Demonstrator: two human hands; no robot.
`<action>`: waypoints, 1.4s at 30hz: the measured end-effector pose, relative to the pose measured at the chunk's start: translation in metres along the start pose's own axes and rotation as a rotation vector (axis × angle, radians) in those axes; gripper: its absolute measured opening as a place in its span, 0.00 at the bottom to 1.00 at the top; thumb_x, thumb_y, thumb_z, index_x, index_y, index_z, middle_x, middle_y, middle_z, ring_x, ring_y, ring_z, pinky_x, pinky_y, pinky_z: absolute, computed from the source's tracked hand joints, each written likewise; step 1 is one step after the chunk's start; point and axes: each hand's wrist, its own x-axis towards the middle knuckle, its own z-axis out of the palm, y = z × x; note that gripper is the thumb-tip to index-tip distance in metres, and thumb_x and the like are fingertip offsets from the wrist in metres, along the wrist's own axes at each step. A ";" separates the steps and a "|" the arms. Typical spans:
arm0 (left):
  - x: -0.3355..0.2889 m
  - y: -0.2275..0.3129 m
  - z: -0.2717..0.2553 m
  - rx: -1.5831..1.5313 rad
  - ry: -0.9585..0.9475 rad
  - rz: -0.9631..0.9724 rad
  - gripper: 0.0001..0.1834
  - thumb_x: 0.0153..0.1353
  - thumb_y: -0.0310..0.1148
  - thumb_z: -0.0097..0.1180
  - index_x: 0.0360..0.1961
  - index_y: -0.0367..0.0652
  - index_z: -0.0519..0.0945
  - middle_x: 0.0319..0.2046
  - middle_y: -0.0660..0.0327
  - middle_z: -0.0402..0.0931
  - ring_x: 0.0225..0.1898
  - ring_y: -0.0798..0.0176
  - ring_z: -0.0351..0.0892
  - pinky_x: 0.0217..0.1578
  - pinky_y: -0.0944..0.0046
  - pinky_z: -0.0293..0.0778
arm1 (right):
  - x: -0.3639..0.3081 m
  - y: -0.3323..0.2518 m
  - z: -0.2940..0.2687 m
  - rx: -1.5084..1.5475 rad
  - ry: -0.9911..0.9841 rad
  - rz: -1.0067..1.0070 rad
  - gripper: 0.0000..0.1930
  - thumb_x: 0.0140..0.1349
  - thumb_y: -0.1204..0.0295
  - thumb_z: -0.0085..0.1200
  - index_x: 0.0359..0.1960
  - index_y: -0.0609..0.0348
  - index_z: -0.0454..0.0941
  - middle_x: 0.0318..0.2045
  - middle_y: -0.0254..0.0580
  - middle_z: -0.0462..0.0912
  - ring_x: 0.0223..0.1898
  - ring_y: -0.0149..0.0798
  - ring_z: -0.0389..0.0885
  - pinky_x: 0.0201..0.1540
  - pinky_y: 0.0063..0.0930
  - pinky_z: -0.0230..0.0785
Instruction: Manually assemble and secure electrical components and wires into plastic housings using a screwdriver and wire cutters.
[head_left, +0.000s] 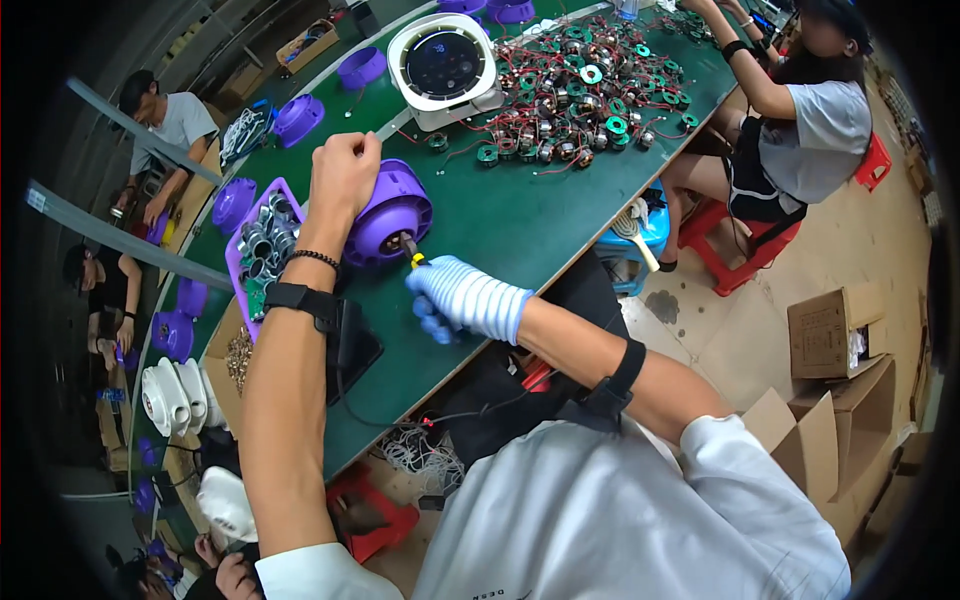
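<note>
A round purple plastic housing (385,218) stands tilted on the green table, its small opening turned toward me. My left hand (345,172), bare and closed, is at its upper left edge; the fingers curl away, so what they grip is hidden. In a blue-and-white striped glove, my right hand (465,298) is wrapped round pliers (417,259) with yellow and black on the handle. The metal jaws are at the housing's opening, where something copper-coloured shows. Left of the housing, a purple tray (237,262) holds grey metal parts (268,240).
Small motors (590,90) with red wires and green discs pile up across the far table. Beside them is a white device (443,65) with a black round display. A co-worker (815,125) sits at the right edge. Cardboard boxes (835,330) stand on the floor.
</note>
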 end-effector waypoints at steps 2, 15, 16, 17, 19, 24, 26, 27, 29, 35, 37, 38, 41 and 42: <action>-0.003 0.001 0.002 0.032 -0.003 -0.008 0.22 0.70 0.42 0.53 0.32 0.29 0.81 0.24 0.38 0.77 0.27 0.37 0.81 0.34 0.49 0.73 | -0.012 0.004 0.016 -1.127 0.554 -0.383 0.12 0.68 0.64 0.51 0.38 0.63 0.78 0.30 0.58 0.86 0.32 0.58 0.88 0.37 0.51 0.81; -0.015 0.021 0.005 -0.005 0.035 0.006 0.21 0.70 0.41 0.53 0.30 0.31 0.83 0.27 0.37 0.79 0.32 0.31 0.82 0.37 0.43 0.76 | 0.004 0.032 -0.015 0.515 -0.217 -0.015 0.12 0.74 0.62 0.49 0.32 0.52 0.71 0.19 0.34 0.73 0.18 0.39 0.73 0.21 0.37 0.69; -0.014 0.020 0.004 0.007 0.049 0.042 0.21 0.70 0.41 0.53 0.30 0.31 0.83 0.26 0.38 0.79 0.32 0.31 0.82 0.36 0.43 0.76 | 0.005 0.027 -0.015 0.511 -0.225 -0.022 0.12 0.74 0.62 0.49 0.32 0.52 0.71 0.19 0.34 0.73 0.18 0.39 0.73 0.21 0.37 0.69; -0.011 0.018 -0.001 0.040 -0.013 -0.010 0.20 0.70 0.41 0.53 0.35 0.33 0.85 0.30 0.38 0.81 0.36 0.32 0.82 0.40 0.43 0.78 | 0.007 0.021 -0.015 0.450 -0.190 -0.009 0.12 0.74 0.63 0.48 0.31 0.52 0.70 0.18 0.35 0.73 0.17 0.39 0.72 0.20 0.38 0.69; -0.014 0.013 -0.004 0.030 -0.055 0.039 0.19 0.71 0.42 0.53 0.39 0.36 0.86 0.35 0.39 0.83 0.41 0.34 0.83 0.44 0.45 0.78 | 0.007 0.018 -0.017 0.396 -0.165 0.045 0.13 0.75 0.63 0.46 0.31 0.53 0.69 0.17 0.36 0.72 0.15 0.40 0.71 0.18 0.39 0.68; -0.040 0.011 -0.011 -0.056 -0.188 0.447 0.19 0.71 0.46 0.55 0.57 0.51 0.85 0.55 0.51 0.78 0.57 0.44 0.79 0.58 0.49 0.75 | 0.002 0.022 -0.029 0.431 -0.190 0.061 0.13 0.76 0.63 0.45 0.32 0.54 0.69 0.18 0.36 0.72 0.16 0.39 0.73 0.17 0.39 0.70; -0.051 0.023 -0.018 0.144 -0.310 0.364 0.20 0.71 0.49 0.56 0.59 0.56 0.84 0.57 0.52 0.78 0.57 0.45 0.79 0.58 0.48 0.75 | 0.004 0.016 -0.035 0.424 -0.176 0.038 0.13 0.76 0.63 0.46 0.32 0.53 0.69 0.17 0.37 0.71 0.15 0.40 0.72 0.17 0.40 0.68; -0.052 0.023 -0.017 0.188 -0.283 0.332 0.22 0.69 0.52 0.58 0.60 0.60 0.84 0.55 0.53 0.78 0.57 0.46 0.79 0.57 0.48 0.76 | 0.004 0.012 -0.033 0.410 -0.170 0.017 0.12 0.75 0.63 0.46 0.31 0.53 0.69 0.18 0.37 0.71 0.15 0.40 0.72 0.16 0.39 0.68; -0.052 0.023 -0.017 0.239 -0.267 0.314 0.22 0.68 0.53 0.58 0.60 0.61 0.84 0.55 0.53 0.78 0.57 0.46 0.79 0.57 0.48 0.76 | 0.008 0.008 -0.029 0.413 -0.182 0.016 0.12 0.74 0.64 0.47 0.31 0.53 0.69 0.18 0.37 0.71 0.15 0.40 0.72 0.16 0.39 0.67; -0.051 0.030 0.001 0.394 -0.124 0.226 0.29 0.63 0.63 0.61 0.61 0.64 0.83 0.48 0.45 0.80 0.50 0.41 0.84 0.48 0.45 0.80 | -0.001 -0.004 -0.024 -0.194 0.088 -0.071 0.11 0.70 0.69 0.44 0.34 0.62 0.74 0.21 0.46 0.79 0.16 0.46 0.78 0.21 0.43 0.72; -0.050 0.029 0.010 0.485 -0.061 0.228 0.33 0.62 0.66 0.61 0.62 0.61 0.82 0.46 0.46 0.82 0.47 0.42 0.85 0.41 0.45 0.82 | -0.007 -0.001 -0.005 -0.918 0.363 -0.262 0.12 0.69 0.69 0.49 0.43 0.66 0.80 0.34 0.59 0.87 0.33 0.56 0.89 0.40 0.47 0.81; -0.049 0.024 0.015 0.531 -0.014 0.245 0.34 0.61 0.67 0.61 0.61 0.59 0.82 0.46 0.47 0.82 0.46 0.42 0.86 0.40 0.45 0.82 | -0.010 0.008 0.015 -0.993 0.652 -0.305 0.13 0.68 0.69 0.52 0.45 0.67 0.81 0.39 0.63 0.88 0.40 0.58 0.90 0.47 0.47 0.82; -0.045 0.032 0.017 0.566 -0.011 0.207 0.35 0.61 0.68 0.61 0.57 0.52 0.82 0.47 0.50 0.83 0.46 0.44 0.87 0.38 0.45 0.82 | -0.019 0.003 0.014 -0.907 0.633 -0.249 0.16 0.68 0.67 0.54 0.49 0.68 0.81 0.44 0.65 0.87 0.49 0.59 0.88 0.52 0.47 0.81; -0.045 0.031 0.018 0.538 -0.011 0.196 0.35 0.60 0.68 0.61 0.56 0.51 0.82 0.47 0.50 0.83 0.46 0.44 0.87 0.38 0.44 0.82 | -0.021 0.004 0.012 -0.888 0.656 -0.280 0.16 0.69 0.67 0.53 0.49 0.68 0.81 0.44 0.65 0.87 0.48 0.59 0.88 0.52 0.47 0.81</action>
